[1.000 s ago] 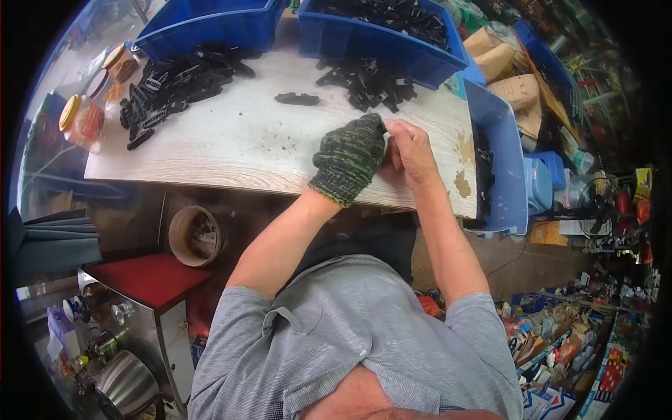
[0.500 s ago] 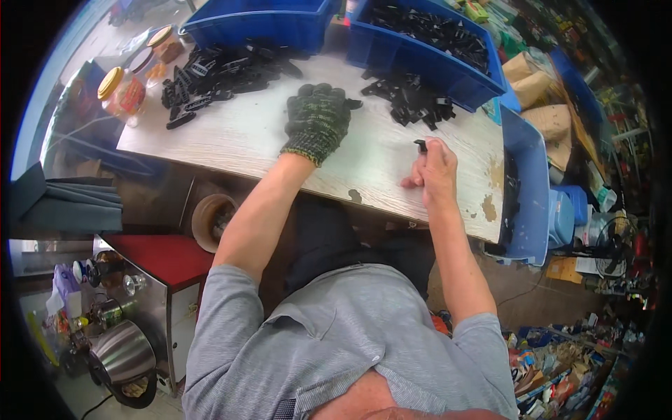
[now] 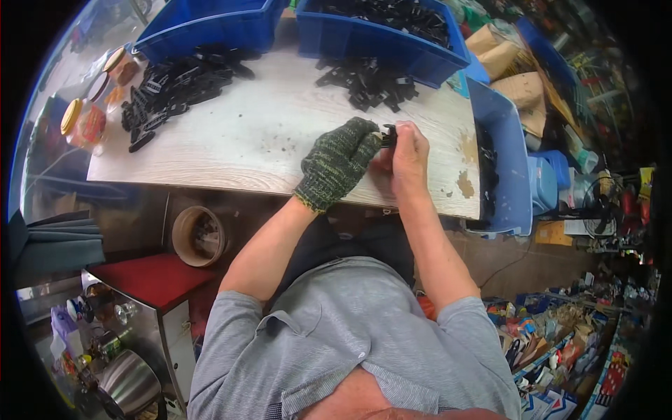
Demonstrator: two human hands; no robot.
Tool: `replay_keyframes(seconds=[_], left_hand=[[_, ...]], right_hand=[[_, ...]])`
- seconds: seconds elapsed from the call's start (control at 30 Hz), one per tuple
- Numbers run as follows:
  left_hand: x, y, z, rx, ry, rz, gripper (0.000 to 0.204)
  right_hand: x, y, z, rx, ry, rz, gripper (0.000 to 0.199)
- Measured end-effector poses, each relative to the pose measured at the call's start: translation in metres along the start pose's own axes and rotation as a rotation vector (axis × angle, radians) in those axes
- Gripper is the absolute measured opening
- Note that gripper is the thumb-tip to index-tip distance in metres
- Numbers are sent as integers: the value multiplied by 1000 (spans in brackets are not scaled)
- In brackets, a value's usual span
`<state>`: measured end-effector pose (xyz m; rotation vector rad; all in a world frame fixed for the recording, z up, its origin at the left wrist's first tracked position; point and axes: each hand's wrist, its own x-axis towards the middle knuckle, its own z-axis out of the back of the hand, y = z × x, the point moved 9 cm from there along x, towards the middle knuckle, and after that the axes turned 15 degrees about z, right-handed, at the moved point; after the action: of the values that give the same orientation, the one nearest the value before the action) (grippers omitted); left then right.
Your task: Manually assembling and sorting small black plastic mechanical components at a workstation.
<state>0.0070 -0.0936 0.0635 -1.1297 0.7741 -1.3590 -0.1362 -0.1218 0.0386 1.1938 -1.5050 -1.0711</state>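
My left hand, in a dark green knit glove, and my bare right hand meet above the front part of the pale wood-grain table. Between their fingertips is a small black plastic piece, pinched from both sides. Whether it is one piece or two joined ones, I cannot tell. Beyond my hands lies a heap of short black plastic pieces. Farther left spreads a pile of longer black plastic strips. My glove hides most of the left fingers.
Two blue bins stand along the back, the left bin and the right bin full of black pieces. Lidded jars line the left edge. A lighter blue tub adjoins the table's right side. Below the front edge sits a round bucket.
My left hand has come from the back middle towards me and right, meeting my right hand. Both now grip at the black piece. The whole view has shifted a little.
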Motion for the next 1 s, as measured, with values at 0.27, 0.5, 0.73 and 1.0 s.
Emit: replay_keyframes(seconds=[0.27, 0.5, 0.73, 1.0], left_hand=[[1, 25, -18, 80, -117, -55, 33], [2, 6, -38, -72, -123, 283, 28], [5, 25, -9, 29, -175, 227, 32], [0, 0, -37, 54, -179, 182, 30]], right_hand=[[9, -21, 11, -88, 77, 127, 27], [17, -11, 35, -174, 18, 349, 27], [3, -14, 14, -124, -37, 63, 26], [15, 0, 23, -188, 58, 369, 28]])
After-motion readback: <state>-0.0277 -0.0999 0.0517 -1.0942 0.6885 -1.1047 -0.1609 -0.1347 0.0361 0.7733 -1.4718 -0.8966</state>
